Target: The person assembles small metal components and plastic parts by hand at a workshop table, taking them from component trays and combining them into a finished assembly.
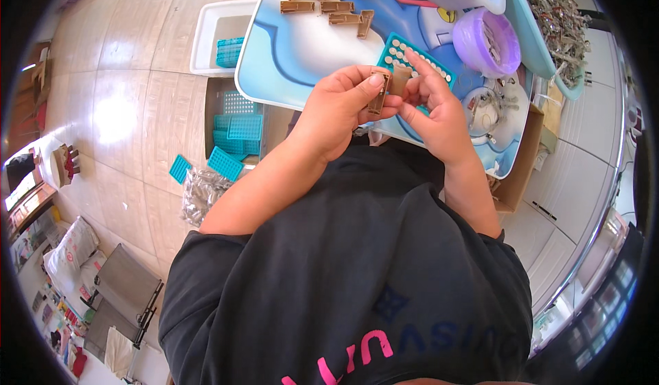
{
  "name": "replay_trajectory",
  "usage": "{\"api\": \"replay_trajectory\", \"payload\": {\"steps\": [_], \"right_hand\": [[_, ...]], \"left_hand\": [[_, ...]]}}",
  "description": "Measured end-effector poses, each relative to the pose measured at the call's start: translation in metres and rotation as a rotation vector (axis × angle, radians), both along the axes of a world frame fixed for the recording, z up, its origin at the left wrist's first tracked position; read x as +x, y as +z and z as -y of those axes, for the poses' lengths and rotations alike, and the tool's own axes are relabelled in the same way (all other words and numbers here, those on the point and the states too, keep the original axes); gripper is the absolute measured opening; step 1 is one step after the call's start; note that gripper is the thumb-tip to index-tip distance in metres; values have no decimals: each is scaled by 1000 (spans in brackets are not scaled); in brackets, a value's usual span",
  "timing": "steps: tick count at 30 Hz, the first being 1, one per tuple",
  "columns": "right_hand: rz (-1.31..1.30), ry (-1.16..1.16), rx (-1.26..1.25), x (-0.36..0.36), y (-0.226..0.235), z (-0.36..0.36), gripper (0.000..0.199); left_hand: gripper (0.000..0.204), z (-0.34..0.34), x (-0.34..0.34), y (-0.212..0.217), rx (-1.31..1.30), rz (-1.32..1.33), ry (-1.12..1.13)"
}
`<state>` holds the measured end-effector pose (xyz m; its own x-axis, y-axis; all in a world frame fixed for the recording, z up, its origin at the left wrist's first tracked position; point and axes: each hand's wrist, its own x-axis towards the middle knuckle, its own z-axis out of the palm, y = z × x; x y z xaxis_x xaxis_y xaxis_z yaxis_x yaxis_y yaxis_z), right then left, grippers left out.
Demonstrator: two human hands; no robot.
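Observation:
Both my hands meet over the near edge of a blue-and-white patterned table (pixel 288 76). Between the thumb and fingers of my left hand (pixel 334 110) is a small brown plastic casing (pixel 378 95), long and hollow, with its open side facing up. My right hand (pixel 441 120) pinches a second brown plastic piece (pixel 400 81) right beside it; its fingers partly cover that piece. Just beyond them, a teal tray (pixel 449 77) holds rows of small white round pieces, partly hidden by my hands. Several loose brown casings (pixel 336 7) lie at the far left of the table.
A purple basket (pixel 511 38) and a clear round dish (pixel 482 109) with small parts stand to the right. Beyond is a light-blue tub (pixel 542 45) heaped with metal-looking parts. On the floor at left are a white bin (pixel 206 38), teal trays (pixel 237 127) and a plastic bag (pixel 204 194).

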<state>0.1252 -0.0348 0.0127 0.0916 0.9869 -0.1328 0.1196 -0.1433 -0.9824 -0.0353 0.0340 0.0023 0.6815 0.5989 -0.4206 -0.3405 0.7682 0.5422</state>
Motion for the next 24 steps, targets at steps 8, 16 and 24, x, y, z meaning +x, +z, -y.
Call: {"api": "replay_trajectory", "payload": {"steps": [8,16,24], "right_hand": [[812,67,239,5,13,18,56],[654,-88,214,23,23,29,54],[868,52,369,11,19,20,52]], "left_hand": [[25,12,10,6,2,-72,-118],[29,14,14,12,4,-193,-119],[35,21,20,8,-35,-90,-124]]}}
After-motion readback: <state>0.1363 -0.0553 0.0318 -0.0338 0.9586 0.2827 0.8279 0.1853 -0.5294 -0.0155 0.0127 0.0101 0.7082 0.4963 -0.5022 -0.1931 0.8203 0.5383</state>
